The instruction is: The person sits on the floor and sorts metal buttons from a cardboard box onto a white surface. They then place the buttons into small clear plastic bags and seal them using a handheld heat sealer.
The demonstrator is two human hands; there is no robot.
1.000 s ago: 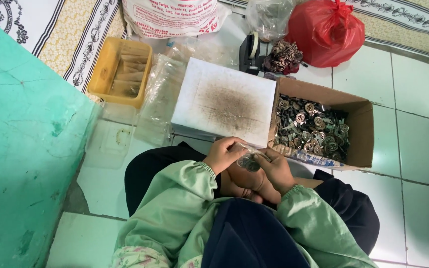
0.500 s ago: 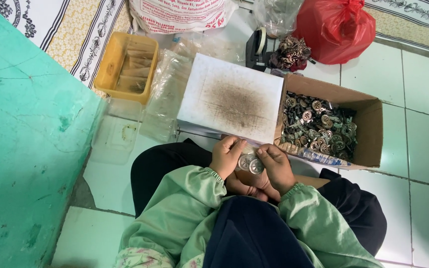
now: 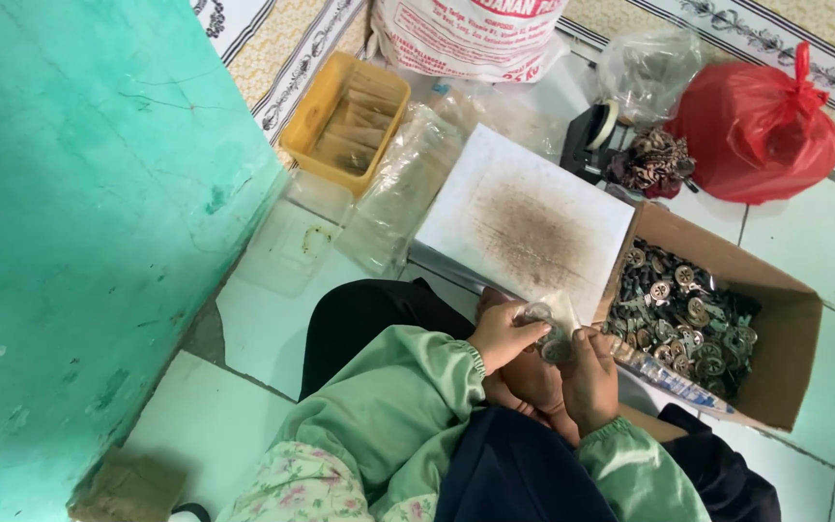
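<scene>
I sit on a tiled floor in green sleeves. My left hand (image 3: pixel 503 333) and my right hand (image 3: pixel 591 375) meet over my lap, both pinching a small clear plastic bag (image 3: pixel 555 324) with round metal pieces inside. Just beyond my hands lies a white board (image 3: pixel 524 222) with a dark smudge in its middle. To the right stands an open cardboard box (image 3: pixel 775 338) filled with several small round metal parts (image 3: pixel 683 314).
A green wall (image 3: pixel 79 213) rises on the left. A yellow tray (image 3: pixel 345 121) with flat pieces sits at the back, next to clear plastic bags (image 3: pixel 403 188), a white sack (image 3: pixel 471 34), a red bag (image 3: pixel 751 130) and a tape dispenser (image 3: pixel 591 135).
The view has shifted a little. My hands stay together at my lap, and the small clear bag now shows more plainly between my fingers.
</scene>
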